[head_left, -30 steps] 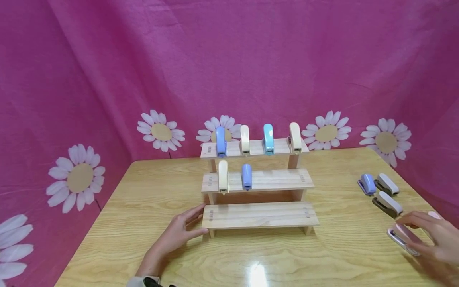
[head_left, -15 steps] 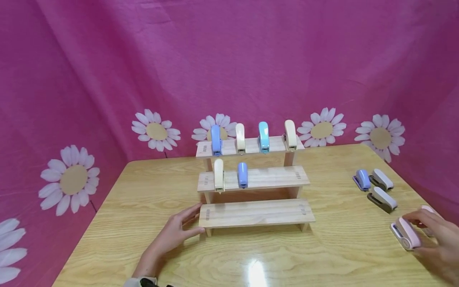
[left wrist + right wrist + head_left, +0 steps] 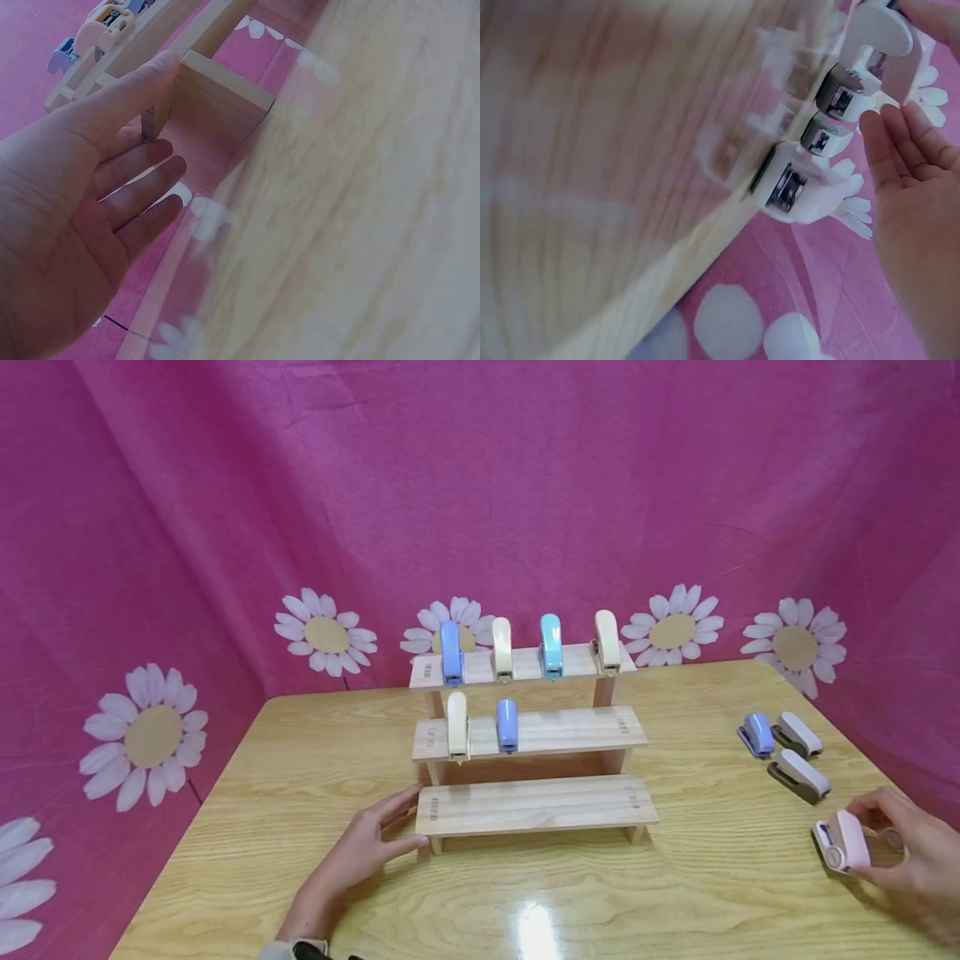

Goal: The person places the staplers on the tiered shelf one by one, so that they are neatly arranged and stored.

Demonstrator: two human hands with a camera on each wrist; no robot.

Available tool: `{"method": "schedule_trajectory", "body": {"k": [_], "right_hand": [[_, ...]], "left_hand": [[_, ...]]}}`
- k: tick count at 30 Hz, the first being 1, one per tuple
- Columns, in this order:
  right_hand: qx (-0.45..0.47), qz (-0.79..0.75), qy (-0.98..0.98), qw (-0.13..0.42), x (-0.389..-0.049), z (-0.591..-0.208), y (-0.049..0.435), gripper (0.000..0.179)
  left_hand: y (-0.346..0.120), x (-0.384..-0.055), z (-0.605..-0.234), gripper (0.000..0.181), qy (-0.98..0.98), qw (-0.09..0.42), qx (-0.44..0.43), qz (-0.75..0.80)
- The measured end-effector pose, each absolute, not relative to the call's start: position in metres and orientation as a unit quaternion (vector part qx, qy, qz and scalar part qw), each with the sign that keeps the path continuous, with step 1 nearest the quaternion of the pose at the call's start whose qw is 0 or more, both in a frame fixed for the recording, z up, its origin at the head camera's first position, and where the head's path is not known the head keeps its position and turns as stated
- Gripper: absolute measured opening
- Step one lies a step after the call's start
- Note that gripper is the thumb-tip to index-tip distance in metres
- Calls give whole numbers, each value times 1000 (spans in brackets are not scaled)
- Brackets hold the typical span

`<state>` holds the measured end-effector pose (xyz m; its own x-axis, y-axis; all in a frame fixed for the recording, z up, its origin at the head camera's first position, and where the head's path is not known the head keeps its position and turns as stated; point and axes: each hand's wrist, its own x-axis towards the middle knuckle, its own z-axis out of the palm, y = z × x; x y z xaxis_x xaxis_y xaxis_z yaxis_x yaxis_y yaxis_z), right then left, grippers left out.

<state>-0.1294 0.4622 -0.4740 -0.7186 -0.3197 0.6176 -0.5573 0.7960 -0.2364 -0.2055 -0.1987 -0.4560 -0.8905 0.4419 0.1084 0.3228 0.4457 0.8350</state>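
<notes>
My right hand [image 3: 922, 856] pinches a pale pink stapler [image 3: 846, 841] between thumb and fingers at the table's right side. The same stapler tilts at the top of the right wrist view, just off the tabletop. Another pinkish stapler [image 3: 802, 191] lies nearer the table edge, mostly covered by the hand in the head view. My left hand [image 3: 360, 856] grips the left end of the lowest shelf of a three-tier wooden rack [image 3: 536, 806], thumb at the front corner and index finger at the back. Its other fingers bend loosely below the board in the left wrist view.
Four-wide top shelf aside, staplers stand upright on two tiers: several above, including a light blue one [image 3: 551, 646], and a cream one [image 3: 457, 727] and a blue one [image 3: 507, 725] below. Beyond my right hand lie a blue stapler [image 3: 757, 734] and two white-and-dark staplers [image 3: 801, 774].
My right hand has turned the pink stapler and raised it slightly from the table. The head view has shifted a little. My left hand keeps its place on the rack.
</notes>
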Motion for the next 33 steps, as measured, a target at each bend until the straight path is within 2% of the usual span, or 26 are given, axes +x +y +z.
{"method": "schedule_trajectory", "body": {"k": [12, 21, 33], "right_hand": [[278, 271, -875, 288, -157, -441, 418, 82], [286, 321, -861, 270, -186, -407, 359, 79], [309, 301, -862, 265, -216, -367, 272, 71]], "left_hand": [[-199, -204, -456, 77, 848, 59, 229, 475], [-198, -205, -458, 77, 844, 53, 239, 478], [-198, -205, -457, 75, 846, 46, 245, 471]]}}
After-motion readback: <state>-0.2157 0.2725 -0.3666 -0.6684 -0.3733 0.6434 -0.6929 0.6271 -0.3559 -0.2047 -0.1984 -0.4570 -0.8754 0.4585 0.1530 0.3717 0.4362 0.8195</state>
